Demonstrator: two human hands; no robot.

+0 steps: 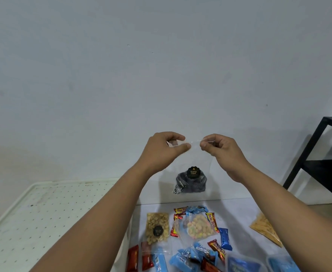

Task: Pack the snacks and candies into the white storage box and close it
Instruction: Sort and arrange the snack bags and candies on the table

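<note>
Forearms nearest us, raised over tabletop (153, 210). White perforated lid (33, 213) left; box itself unseen. Left hand (162, 152) and right hand (223, 154): each grip pinching top of clear snack bag (190, 181), held above loose candies (198, 232) (seemingly sealing it). Next we lower bag; room ahead open, black shelf (318, 160) at right.

A plain room, likely a home: bare white wall (122, 65), black metal shelf (322, 160).

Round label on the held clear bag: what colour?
Black with gold lettering, on the clear bag both hands pinch; head view shows the round label best.
</note>
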